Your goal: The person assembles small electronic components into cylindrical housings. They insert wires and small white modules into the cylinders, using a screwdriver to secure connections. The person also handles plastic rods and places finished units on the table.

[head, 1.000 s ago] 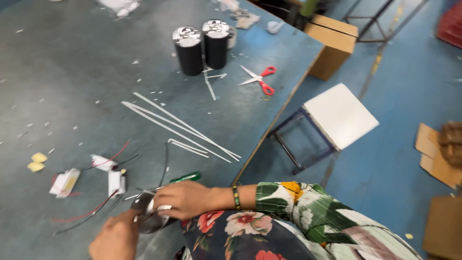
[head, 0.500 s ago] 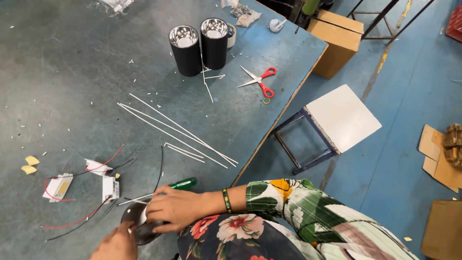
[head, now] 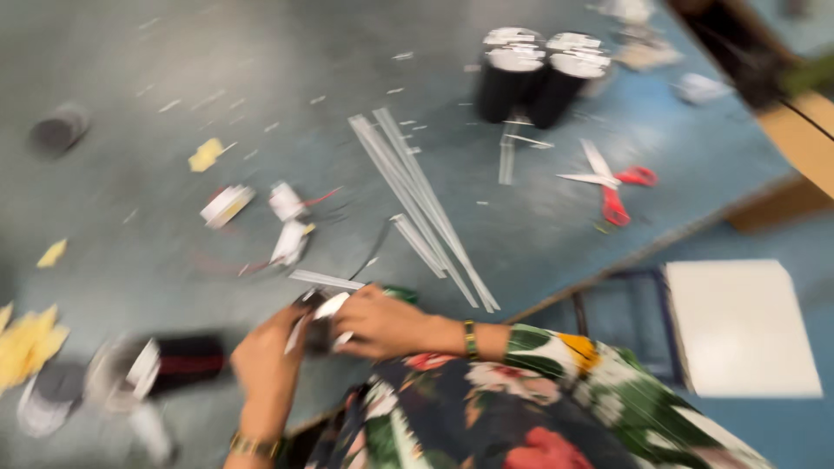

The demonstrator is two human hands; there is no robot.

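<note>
The picture is motion-blurred. My left hand (head: 265,352) and my right hand (head: 382,323) meet at the near edge of the blue-grey table (head: 261,78). Both grip a small dark object (head: 314,323) with a white strip on it; what it is stays unclear. A green-handled tool (head: 401,293) peeks out just behind my right hand. My right arm wears a flowered sleeve and a wrist bangle. Small white parts with red wires (head: 287,227) lie a little beyond my hands.
Long white strips (head: 417,195) cross the table's middle. Red-handled scissors (head: 618,189) and upright black cylinders (head: 530,78) are far right. A black cylinder (head: 169,365) lies at my left, near yellow scraps (head: 26,343). A white-topped stool (head: 738,326) stands off the table's right edge.
The view has swung left and closer, so more of the table's left side shows. My hands stay together on the small dark object at the near edge.
</note>
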